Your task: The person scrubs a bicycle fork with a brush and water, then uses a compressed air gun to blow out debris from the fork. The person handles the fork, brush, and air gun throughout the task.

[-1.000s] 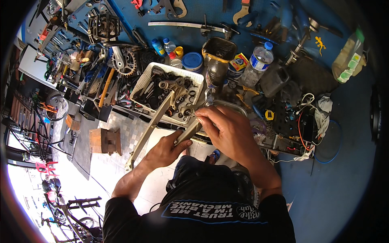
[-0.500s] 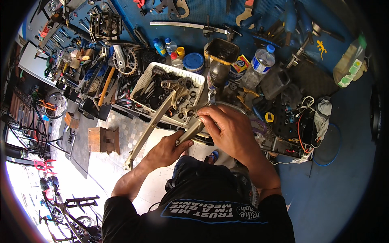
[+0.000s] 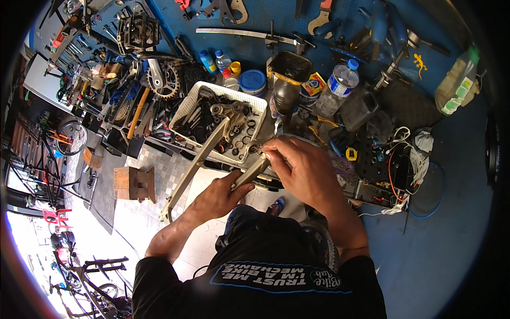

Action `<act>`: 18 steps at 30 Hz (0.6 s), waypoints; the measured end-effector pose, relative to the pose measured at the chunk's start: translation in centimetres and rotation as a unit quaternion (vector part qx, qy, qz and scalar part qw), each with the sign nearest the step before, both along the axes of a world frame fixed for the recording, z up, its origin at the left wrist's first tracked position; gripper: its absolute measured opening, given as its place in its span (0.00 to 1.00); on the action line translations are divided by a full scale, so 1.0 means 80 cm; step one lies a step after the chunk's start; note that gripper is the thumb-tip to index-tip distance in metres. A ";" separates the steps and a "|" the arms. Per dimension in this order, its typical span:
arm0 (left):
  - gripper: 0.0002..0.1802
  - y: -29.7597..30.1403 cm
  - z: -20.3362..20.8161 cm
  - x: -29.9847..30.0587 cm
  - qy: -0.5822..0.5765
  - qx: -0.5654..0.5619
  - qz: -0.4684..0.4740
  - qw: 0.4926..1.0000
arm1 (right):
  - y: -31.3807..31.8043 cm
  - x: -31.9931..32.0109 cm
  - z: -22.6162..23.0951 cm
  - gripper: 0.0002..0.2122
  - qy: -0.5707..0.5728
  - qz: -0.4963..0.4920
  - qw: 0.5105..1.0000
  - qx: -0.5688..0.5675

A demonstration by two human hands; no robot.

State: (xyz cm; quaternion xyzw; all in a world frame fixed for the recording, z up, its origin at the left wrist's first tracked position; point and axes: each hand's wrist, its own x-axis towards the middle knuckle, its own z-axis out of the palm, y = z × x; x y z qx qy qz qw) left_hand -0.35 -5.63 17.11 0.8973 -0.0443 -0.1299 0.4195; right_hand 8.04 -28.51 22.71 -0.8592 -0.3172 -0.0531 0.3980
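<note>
A tan metal bicycle frame part (image 3: 197,161), which looks like a rear swingarm with two long arms, is held at a slant above the near edge of the workbench. My left hand (image 3: 217,199) is wrapped round its shorter-looking arm, thumb on top. At the upper end of that same arm, the fingers of my right hand (image 3: 304,166) are closed in a pinch by the rounded end. Whether those fingertips also hold something small cannot be seen. Just beyond lies a white plastic basket (image 3: 183,135) full of rings, bolts and dark metal parts.
Behind the basket stand a blue-lidded tub (image 3: 253,82), a dark square-topped container (image 3: 290,67) and a clear plastic bottle (image 3: 341,85). A crankset (image 3: 162,81) and tools crowd the bench's left. Cables (image 3: 422,159) hang at the right. A wooden stool (image 3: 134,184) is on the floor.
Both hands keep their grip on the frame part. My right hand's fingers have shifted very slightly at its end, and the whole view has moved a little.
</note>
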 end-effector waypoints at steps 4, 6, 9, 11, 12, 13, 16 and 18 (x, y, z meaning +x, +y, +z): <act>0.22 -0.003 -0.009 -0.002 -0.024 0.039 0.017 0.999 | -0.002 0.002 -0.007 0.06 -0.009 0.002 1.000 -0.009; 0.22 -0.005 -0.012 -0.002 -0.045 0.042 0.023 0.998 | 0.006 -0.002 -0.020 0.05 -0.027 -0.017 0.999 0.034; 0.22 -0.007 -0.014 -0.002 -0.013 0.010 0.024 1.000 | 0.008 -0.005 -0.035 0.05 -0.011 -0.023 0.996 0.084; 0.22 -0.010 -0.014 -0.003 -0.006 0.014 0.021 1.000 | 0.006 -0.003 -0.036 0.05 0.027 -0.014 0.996 0.086; 0.22 -0.011 -0.013 -0.005 -0.002 0.016 0.019 1.000 | 0.001 -0.001 -0.033 0.05 0.052 -0.008 0.996 0.073; 0.22 -0.011 -0.013 -0.006 -0.001 0.024 0.024 0.999 | -0.002 0.000 -0.031 0.05 0.077 -0.001 0.995 0.061; 0.22 -0.015 -0.010 -0.005 0.011 0.033 0.033 0.999 | 0.011 -0.008 -0.038 0.05 0.015 -0.031 0.993 0.111; 0.22 -0.018 -0.006 -0.004 0.035 0.017 0.037 0.999 | 0.019 -0.014 -0.058 0.05 -0.020 -0.057 0.987 0.151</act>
